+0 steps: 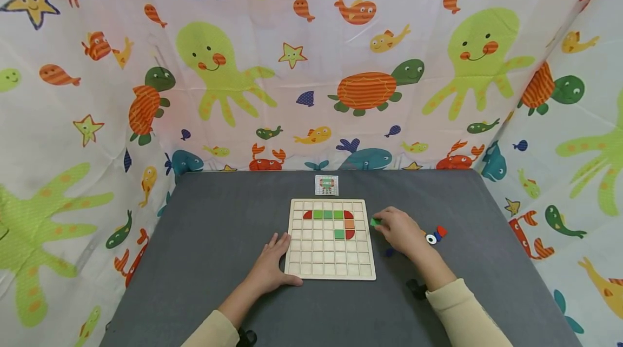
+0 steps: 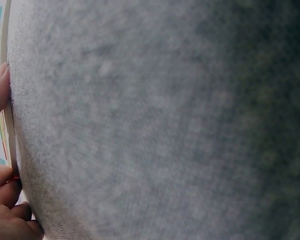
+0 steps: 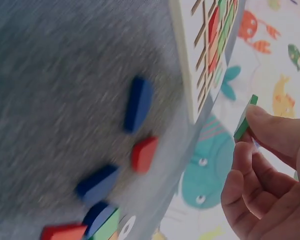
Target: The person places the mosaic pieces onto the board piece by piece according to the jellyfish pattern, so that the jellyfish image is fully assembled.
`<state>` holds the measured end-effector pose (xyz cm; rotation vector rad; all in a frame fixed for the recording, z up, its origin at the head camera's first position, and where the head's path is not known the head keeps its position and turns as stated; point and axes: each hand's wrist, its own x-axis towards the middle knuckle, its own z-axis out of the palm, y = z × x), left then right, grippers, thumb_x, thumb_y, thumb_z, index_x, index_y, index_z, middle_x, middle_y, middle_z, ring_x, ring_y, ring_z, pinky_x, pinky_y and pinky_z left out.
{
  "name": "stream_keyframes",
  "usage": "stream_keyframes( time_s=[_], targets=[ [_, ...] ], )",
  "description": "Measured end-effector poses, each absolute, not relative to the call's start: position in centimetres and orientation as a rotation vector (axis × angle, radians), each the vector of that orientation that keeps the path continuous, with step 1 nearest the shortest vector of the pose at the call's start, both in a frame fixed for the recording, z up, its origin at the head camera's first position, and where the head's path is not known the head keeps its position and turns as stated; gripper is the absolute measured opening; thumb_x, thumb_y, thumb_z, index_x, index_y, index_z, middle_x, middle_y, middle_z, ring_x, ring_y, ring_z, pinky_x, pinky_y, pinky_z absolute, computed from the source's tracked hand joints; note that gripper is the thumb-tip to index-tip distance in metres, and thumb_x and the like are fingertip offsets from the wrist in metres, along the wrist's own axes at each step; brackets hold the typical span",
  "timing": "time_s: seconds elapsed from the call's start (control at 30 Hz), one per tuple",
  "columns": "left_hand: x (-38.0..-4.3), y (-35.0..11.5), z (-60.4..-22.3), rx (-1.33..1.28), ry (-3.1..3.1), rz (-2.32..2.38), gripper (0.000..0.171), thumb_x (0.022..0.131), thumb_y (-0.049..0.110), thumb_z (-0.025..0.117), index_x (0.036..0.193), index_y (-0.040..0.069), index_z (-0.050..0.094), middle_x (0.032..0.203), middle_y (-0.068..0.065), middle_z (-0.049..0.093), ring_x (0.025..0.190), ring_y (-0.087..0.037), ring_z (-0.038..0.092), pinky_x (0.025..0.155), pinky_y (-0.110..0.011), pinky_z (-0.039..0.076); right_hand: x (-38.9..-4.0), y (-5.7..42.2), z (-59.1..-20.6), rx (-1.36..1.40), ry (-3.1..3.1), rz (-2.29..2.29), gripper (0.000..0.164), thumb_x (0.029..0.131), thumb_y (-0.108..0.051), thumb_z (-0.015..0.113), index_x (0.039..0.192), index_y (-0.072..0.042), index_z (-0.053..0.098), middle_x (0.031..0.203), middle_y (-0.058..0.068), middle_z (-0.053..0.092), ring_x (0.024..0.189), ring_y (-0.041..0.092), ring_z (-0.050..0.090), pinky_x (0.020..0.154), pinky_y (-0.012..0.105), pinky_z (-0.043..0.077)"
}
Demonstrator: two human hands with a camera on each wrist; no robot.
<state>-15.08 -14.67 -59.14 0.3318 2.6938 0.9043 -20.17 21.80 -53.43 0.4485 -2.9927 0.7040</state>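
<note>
A pale wooden grid board (image 1: 316, 258) lies flat on the table. In its upper rows sit several green squares (image 1: 328, 214), red rounded pieces (image 1: 307, 214) and an orange square (image 1: 349, 224). My left hand (image 1: 269, 266) rests at the board's lower left, fingers along the left side and thumb by the bottom edge; the left wrist view shows its fingertips at the rim. Just right of the board, my right hand (image 1: 401, 231) pinches a small green tile (image 3: 246, 117) between thumb and fingertips, with the other fingers curled below.
Behind the board lies a small printed pattern card (image 1: 326, 185). Loose blue pieces (image 3: 138, 105), red pieces (image 3: 144, 154), a green piece (image 3: 106, 226) and a white ring piece (image 1: 431, 239) are on the grey table (image 1: 209, 239) near my right hand. A sea-animal curtain (image 1: 292, 87) hangs behind.
</note>
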Motion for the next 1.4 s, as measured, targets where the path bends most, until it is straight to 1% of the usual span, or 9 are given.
stream_keyframes(
  time_s=[0.17,0.37,0.5,0.6,0.7,0.93,1.0,1.23,1.4],
  targets=[
    [-15.1,-14.7,-59.2,0.340,2.697,0.920,0.124,0.065,0.050,0.093,0.160,0.007,0.027,0.167,-0.010,0.024,0.157,-0.036,0.011,0.125,-0.057,0.016,-20.3,19.9,-53.3,0.547,-2.970,0.668,0.026,0.090,-0.013,0.077,0.115,-0.007,0.076,0.111,0.009,0.069,0.088,0.020,0.067,0.075,0.041,0.058],
    [-15.0,-14.8,-59.4,0.353,2.703,0.919,0.124,0.065,0.051,0.093,0.160,0.006,0.027,0.167,-0.011,0.024,0.157,-0.036,0.011,0.125,-0.058,0.017,-20.2,18.0,-53.1,0.635,-2.951,0.625,0.025,0.090,-0.014,0.077,0.114,-0.009,0.076,0.110,0.009,0.069,0.084,0.019,0.064,0.071,0.039,0.056],
    [-15.1,-14.8,-59.3,0.346,2.700,0.917,0.124,0.065,0.051,0.093,0.160,0.007,0.027,0.167,-0.010,0.024,0.157,-0.036,0.010,0.125,-0.057,0.016,-20.2,16.9,-53.1,0.668,-2.942,0.635,0.024,0.089,-0.013,0.077,0.114,-0.011,0.076,0.109,0.006,0.068,0.088,0.019,0.065,0.072,0.037,0.058],
    [-15.3,-14.8,-59.2,0.339,2.700,0.917,0.124,0.065,0.050,0.093,0.160,0.008,0.026,0.167,-0.010,0.024,0.157,-0.035,0.010,0.125,-0.057,0.016,-20.2,16.0,-53.3,0.690,-2.928,0.663,0.025,0.089,-0.012,0.078,0.114,-0.011,0.077,0.108,0.006,0.068,0.087,0.018,0.063,0.070,0.036,0.057],
    [-15.4,-14.8,-59.1,0.332,2.700,0.905,0.124,0.065,0.050,0.093,0.161,0.009,0.025,0.168,-0.008,0.023,0.157,-0.034,0.009,0.126,-0.056,0.016,-20.2,15.2,-53.6,0.696,-2.921,0.681,0.026,0.088,-0.013,0.079,0.114,-0.012,0.077,0.106,0.005,0.068,0.085,0.017,0.061,0.070,0.037,0.056],
    [-15.1,-14.7,-59.2,0.346,2.699,0.918,0.125,0.064,0.050,0.094,0.160,0.006,0.027,0.167,-0.011,0.025,0.156,-0.037,0.011,0.125,-0.058,0.017,-20.2,13.5,-54.9,0.774,-2.914,0.674,0.025,0.087,-0.015,0.080,0.112,-0.014,0.077,0.108,0.004,0.069,0.095,0.019,0.066,0.075,0.040,0.059],
    [-15.0,-14.7,-59.2,0.333,2.696,0.921,0.124,0.064,0.050,0.093,0.160,0.007,0.027,0.167,-0.010,0.025,0.157,-0.036,0.011,0.125,-0.057,0.017,-20.2,13.2,-55.2,0.786,-2.916,0.705,0.025,0.087,-0.016,0.080,0.111,-0.013,0.077,0.108,0.004,0.069,0.096,0.020,0.066,0.076,0.040,0.059],
    [-15.0,-14.7,-59.5,0.331,2.695,0.923,0.124,0.064,0.051,0.093,0.160,0.007,0.027,0.167,-0.010,0.025,0.157,-0.035,0.011,0.125,-0.057,0.017,-20.6,12.3,-56.2,0.800,-2.952,0.727,0.024,0.086,-0.014,0.081,0.111,-0.014,0.078,0.107,0.002,0.070,0.097,0.019,0.067,0.078,0.039,0.059],
    [-15.2,-14.8,-59.6,0.326,2.701,0.930,0.124,0.064,0.053,0.093,0.160,0.009,0.027,0.167,-0.009,0.025,0.157,-0.035,0.011,0.125,-0.057,0.018,-21.0,11.9,-56.5,0.807,-2.971,0.725,0.022,0.086,-0.011,0.080,0.108,-0.012,0.079,0.104,0.003,0.071,0.096,0.021,0.067,0.078,0.041,0.059]
  ],
)
